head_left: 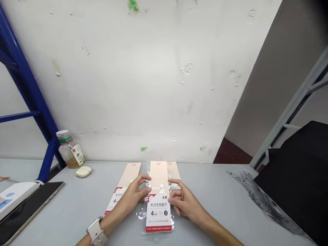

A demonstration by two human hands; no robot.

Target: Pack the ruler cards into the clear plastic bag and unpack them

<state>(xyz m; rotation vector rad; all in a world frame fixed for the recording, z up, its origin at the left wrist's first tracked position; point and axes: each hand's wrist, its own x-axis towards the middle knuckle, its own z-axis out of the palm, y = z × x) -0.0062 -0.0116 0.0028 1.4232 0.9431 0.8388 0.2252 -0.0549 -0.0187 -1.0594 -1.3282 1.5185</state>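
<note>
Between my two hands is a ruler set packet [160, 206], a long cream card with a white-and-red label in a clear plastic sleeve. My left hand [135, 191] pinches the left edge of the sleeve with thumb and forefinger. On the opposite edge, the thumb and forefinger of my right hand [183, 200] grip the packet, with the other fingers curled. A similar packet [130, 174] lies tilted on the table to the left, partly covered by my left hand and forearm. Another packet [174, 169] shows behind the right side of the held one, mostly hidden.
The grey table [212, 198] meets a scuffed white wall [153, 85]. At left are a clear jar [70, 152], a cream oval case [83, 171], a dark phone [30, 212] and a white device [15, 196]. A blue metal frame [33, 85] rises there; a black object [297, 177] stands at right.
</note>
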